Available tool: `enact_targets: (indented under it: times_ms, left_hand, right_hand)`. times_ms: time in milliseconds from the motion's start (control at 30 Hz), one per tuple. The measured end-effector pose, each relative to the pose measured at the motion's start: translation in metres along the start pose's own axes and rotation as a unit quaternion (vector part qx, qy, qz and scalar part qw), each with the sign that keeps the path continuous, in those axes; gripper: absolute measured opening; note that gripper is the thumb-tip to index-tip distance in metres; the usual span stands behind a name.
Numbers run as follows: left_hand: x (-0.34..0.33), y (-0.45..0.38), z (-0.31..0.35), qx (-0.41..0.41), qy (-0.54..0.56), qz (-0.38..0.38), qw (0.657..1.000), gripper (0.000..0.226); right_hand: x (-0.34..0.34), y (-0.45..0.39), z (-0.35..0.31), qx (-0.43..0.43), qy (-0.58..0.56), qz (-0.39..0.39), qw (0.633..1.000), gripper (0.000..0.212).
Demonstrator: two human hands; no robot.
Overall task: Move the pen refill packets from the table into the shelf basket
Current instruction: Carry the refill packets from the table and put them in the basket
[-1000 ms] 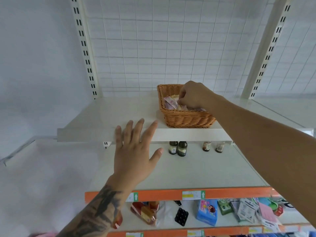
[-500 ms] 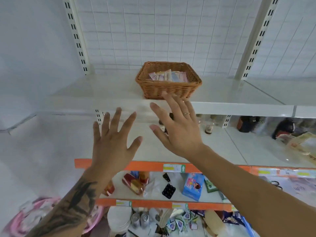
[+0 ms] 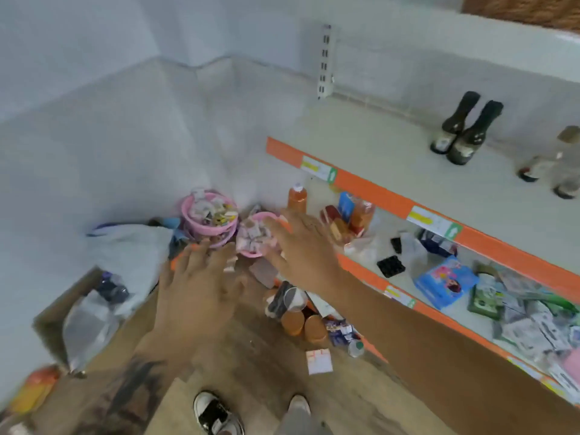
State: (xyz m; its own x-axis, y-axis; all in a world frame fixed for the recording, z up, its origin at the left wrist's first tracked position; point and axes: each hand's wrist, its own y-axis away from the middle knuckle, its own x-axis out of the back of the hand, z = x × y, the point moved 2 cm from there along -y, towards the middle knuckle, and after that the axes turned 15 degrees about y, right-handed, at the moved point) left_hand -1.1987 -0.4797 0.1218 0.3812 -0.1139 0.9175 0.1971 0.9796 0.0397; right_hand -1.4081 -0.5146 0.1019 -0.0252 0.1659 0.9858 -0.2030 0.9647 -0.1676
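Note:
The view is blurred and points down at the floor beside the shelves. My left hand [image 3: 197, 287] and my right hand [image 3: 306, 246] both stretch out low with fingers spread, holding nothing. Just beyond my right fingertips sits a pink bowl [image 3: 251, 235] full of small packets, and a second pink bowl [image 3: 208, 216] with packets stands to its left. Only a corner of the wicker shelf basket [image 3: 521, 7] shows at the top right edge, on the white upper shelf. Its contents are out of sight.
Two dark bottles [image 3: 461, 130] stand on the middle shelf. The orange-edged lower shelf [image 3: 439, 221] holds boxes and packets. Orange-lidded jars [image 3: 301, 324], a small white packet [image 3: 318, 361], a grey bag [image 3: 131, 246] and a cardboard box [image 3: 62, 315] lie on the wooden floor. My shoes [image 3: 216, 412] show below.
My view has swung from the upper shelf and basket down to the floor. Both empty hands dropped from shelf height toward the pink bowls.

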Motion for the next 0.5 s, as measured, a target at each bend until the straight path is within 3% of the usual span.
enact_targets:
  times_ms: [233, 500]
  left_hand:
    - [0.026, 0.098, -0.118, 0.175, 0.033, 0.017, 0.984, 0.064]
    - [0.054, 0.235, -0.259, 0.289, 0.058, 0.052, 0.954, 0.061]
  right_hand:
    - [-0.009, 0.004, -0.150, 0.186, -0.011, -0.069, 0.980, 0.059]
    - [-0.005, 0.030, -0.353, 0.299, 0.007, -0.097, 0.949, 0.060]
